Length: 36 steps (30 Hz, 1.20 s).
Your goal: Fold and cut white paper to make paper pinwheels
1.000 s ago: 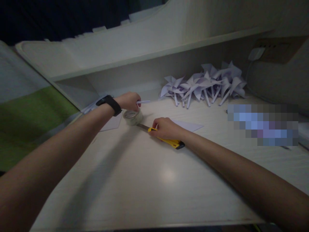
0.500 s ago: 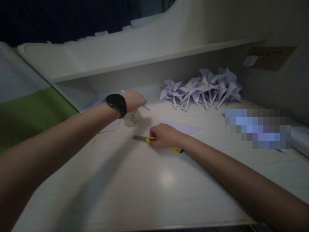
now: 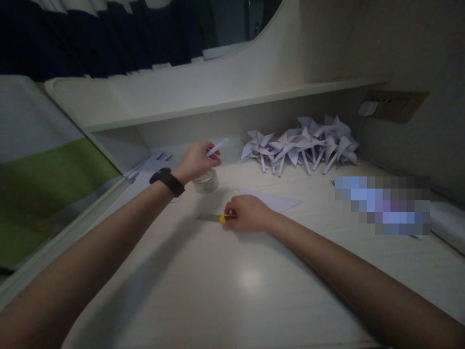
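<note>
Desk [image 3: 247,291], pale wood grain, dim light, a glare spot near centre.

Right hand [image 3: 247,213]: lying palm down on the desk, fingers curled over the yellow body of a knife [image 3: 218,218]. Blade extended, pointing left, flat on the surface. Most of the handle is hidden under the hand. Judgement: light, stiff tool; the blade is thin and sharp, so grip belongs on the plastic body only, thumb behind the slider.

Paper sheet [image 3: 276,198]: flat on the desk just beyond the right hand. Judgement: thin, limp, creases easily.

Tape roll [image 3: 206,183]: clear, lying flat just below the left hand, apart from the knife. Judgement: light, rigid ring, smooth outer face; best held by the rim.

Left hand [image 3: 196,160]: raised above the roll, fingers closed, pinching a small rolled paper stick [image 3: 218,147] that points up and right. Black watch [image 3: 167,181] on the wrist. Judgement: the stick crushes easily; a light pinch suffices.

Far back, under the shelf [image 3: 232,104]: cluster of paper pinwheels [image 3: 301,143].
</note>
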Each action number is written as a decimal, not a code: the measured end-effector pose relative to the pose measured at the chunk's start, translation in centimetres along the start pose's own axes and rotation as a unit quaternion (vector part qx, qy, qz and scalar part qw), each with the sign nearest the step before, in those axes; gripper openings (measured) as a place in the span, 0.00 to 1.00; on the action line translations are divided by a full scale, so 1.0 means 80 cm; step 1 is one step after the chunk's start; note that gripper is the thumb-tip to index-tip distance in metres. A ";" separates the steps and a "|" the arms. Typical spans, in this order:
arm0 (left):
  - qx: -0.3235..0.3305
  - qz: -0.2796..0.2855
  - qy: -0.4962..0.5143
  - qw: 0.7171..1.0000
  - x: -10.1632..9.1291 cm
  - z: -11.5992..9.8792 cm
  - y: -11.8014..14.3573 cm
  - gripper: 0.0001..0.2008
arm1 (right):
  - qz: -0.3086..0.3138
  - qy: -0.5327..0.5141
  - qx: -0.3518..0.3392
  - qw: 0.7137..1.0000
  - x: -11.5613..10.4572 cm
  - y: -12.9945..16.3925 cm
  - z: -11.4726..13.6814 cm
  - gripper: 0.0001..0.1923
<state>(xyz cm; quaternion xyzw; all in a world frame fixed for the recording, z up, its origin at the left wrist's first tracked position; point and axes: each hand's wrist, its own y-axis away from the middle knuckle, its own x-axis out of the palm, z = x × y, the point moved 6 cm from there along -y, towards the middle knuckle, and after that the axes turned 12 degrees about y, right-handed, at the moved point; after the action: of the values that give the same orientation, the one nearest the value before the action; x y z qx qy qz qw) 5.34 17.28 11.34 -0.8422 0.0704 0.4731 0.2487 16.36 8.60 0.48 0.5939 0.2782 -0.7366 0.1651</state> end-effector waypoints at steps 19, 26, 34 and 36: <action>-0.135 0.000 0.454 0.881 0.045 -0.001 0.165 0.11 | -0.113 -0.417 0.154 0.888 -0.036 0.019 0.001 0.12; -0.077 -0.010 0.396 0.915 0.050 0.001 0.172 0.09 | -0.109 -0.446 0.202 0.865 -0.016 0.026 0.007 0.10; -0.087 -0.038 0.454 0.886 0.048 -0.006 0.173 0.11 | -0.211 -0.437 0.184 0.855 -0.022 0.030 -0.002 0.13; -0.103 -0.033 0.496 0.861 0.048 -0.012 0.175 0.13 | -0.246 -0.423 0.188 0.852 -0.026 0.032 -0.006 0.12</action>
<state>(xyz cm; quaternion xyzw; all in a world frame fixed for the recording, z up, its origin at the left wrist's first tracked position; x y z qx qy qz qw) 3.20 5.14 3.60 -0.9883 0.1073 -0.0116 0.1081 18.71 6.69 1.84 0.1567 0.1747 -0.9715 -0.0343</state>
